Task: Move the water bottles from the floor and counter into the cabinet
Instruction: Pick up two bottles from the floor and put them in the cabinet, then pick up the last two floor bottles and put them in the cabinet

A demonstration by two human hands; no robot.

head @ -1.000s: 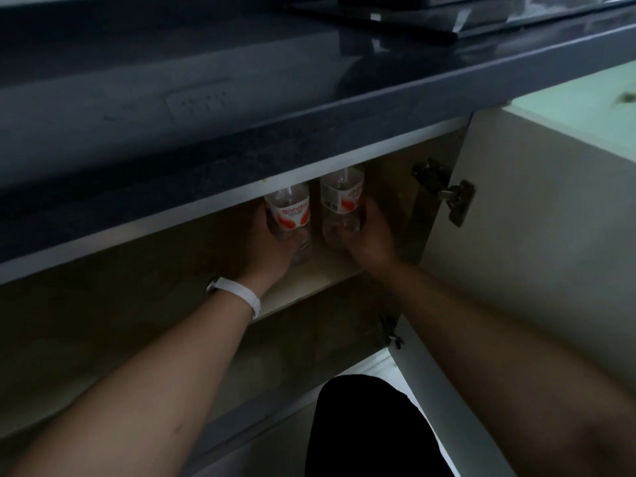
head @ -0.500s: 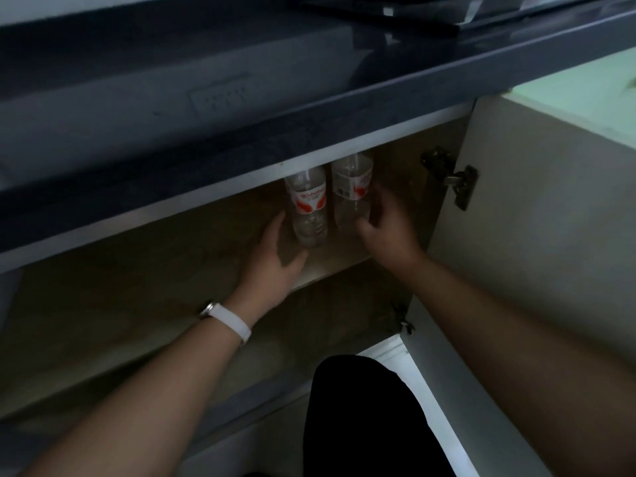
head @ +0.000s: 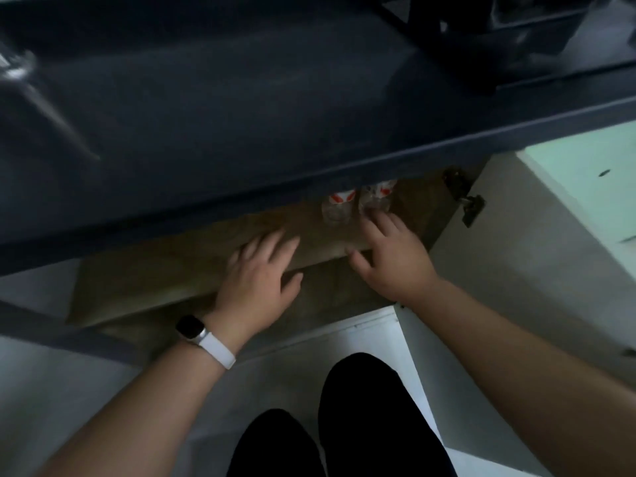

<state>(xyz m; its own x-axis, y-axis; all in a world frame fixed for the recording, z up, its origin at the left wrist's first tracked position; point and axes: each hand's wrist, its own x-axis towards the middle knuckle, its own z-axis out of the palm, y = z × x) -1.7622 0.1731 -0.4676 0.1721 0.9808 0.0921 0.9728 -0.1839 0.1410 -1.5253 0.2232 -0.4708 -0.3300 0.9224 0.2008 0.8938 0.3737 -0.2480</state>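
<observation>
Two clear water bottles [head: 356,204] with red-and-white labels stand upright, side by side, on the cabinet [head: 179,259] shelf.

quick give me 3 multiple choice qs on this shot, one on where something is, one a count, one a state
1. Where do the water bottles stand?
A. on the wooden shelf inside the cabinet
B. on the floor by the legs
C. on top of the counter

2. How many bottles show?
A. one
B. two
C. four

3. How are the left hand and right hand?
A. each gripping a bottle
B. both open, gripping nothing
C. left gripping a bottle, right open

Answers:
1 A, their bases sit at the back of the shelf.
2 B, two stand side by side.
3 B, the fingers of both are spread and straight; the right fingertips only lie by one bottle's base.
</observation>
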